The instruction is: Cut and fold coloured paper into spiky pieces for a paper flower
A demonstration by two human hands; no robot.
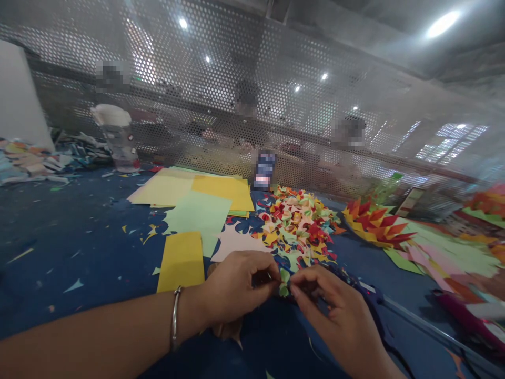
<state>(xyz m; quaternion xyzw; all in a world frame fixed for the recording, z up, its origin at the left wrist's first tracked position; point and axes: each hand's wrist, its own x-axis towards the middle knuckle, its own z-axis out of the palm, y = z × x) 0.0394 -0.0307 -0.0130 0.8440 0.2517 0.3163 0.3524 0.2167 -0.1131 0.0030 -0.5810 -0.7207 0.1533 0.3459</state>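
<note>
A small light-green paper flower is between my two hands, just above the dark blue table. My left hand, with a silver bangle at the wrist, pinches the flower's left side between thumb and forefinger. On the other side, my right hand has thumb and forefinger drawn together close to the flower's edge; what they grip is too small to make out. Behind the hands lies a heap of small cut paper flowers in red, yellow, pink and green. A pale pink cut sheet lies behind my left hand.
Yellow paper and a pale green sheet lie left of the heap. A phone leans against the perforated metal screen. A lidded bottle stands left. Orange-red folded paper and a purple tool are right.
</note>
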